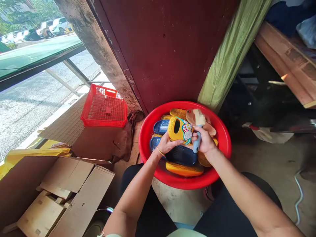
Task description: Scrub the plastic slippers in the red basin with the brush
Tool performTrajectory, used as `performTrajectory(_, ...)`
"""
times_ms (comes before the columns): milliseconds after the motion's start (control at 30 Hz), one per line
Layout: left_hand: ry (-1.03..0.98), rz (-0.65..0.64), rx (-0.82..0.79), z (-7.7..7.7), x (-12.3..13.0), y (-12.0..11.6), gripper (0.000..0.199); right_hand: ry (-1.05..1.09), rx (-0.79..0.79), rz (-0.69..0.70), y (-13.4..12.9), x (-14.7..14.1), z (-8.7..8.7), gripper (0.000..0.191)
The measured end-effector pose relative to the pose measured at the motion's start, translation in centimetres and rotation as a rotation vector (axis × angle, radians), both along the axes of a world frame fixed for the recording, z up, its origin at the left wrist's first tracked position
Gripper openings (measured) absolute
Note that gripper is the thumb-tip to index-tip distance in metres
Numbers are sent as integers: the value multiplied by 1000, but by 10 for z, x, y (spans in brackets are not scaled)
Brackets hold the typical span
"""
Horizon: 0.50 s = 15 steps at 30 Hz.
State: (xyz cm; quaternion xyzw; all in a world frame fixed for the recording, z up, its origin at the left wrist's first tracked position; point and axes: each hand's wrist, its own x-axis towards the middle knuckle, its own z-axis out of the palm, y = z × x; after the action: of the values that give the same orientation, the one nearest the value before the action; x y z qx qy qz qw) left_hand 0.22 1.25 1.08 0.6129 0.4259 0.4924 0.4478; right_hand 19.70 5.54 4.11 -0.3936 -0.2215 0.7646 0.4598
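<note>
My left hand [168, 141] is closed around a yellow slipper [174, 127] that has a white cartoon figure on its strap. In my right hand [205, 140] is a scrubbing brush [197, 141] with a blue-grey handle, its pale bristles pointing up and away from me. The fingers of the right hand are also close to the slipper's side. Both hands are above a red basin [148, 125]. Inside it lie several slippers, among them a dark blue slipper [184, 155], a yellow slipper [184, 169] and a beige slipper [209, 129].
A red plastic crate [105, 108] stands left of the basin, with a dark rag [125, 141] beside it. An open cardboard box [81, 200] with wooden pieces is at lower left. Behind the basin are a maroon door [168, 52] and a green curtain [224, 59].
</note>
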Motion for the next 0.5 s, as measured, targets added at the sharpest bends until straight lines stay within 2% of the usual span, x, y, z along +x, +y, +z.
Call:
performTrajectory(67, -161, -51, -88, 0, 8, -2, 78, -125, 15, 33, -5, -4, -4, 20)
performTrajectory(167, -368, 45, -237, -3, 13, -2, 65, -458, 155, 121, -11, -5, -8, 28)
performTrajectory(267, -595, 198, -322, -5, 9, 5, 54, -867, 515, 207, -17, 2, -4, 46)
performTrajectory(367, -775, 327, -301, -5, 2, 14, 52, -1271, 947, 217, -31, 5, 2, 57)
performTrajectory(433, -835, 418, -270, -5, -2, 18, 53, -1467, 1138, 322, -46, 2, 4, 58)
performTrajectory(500, -849, 451, -287, -6, -3, 18, 54, -1629, 1248, 457, -60, -6, 2, 64)
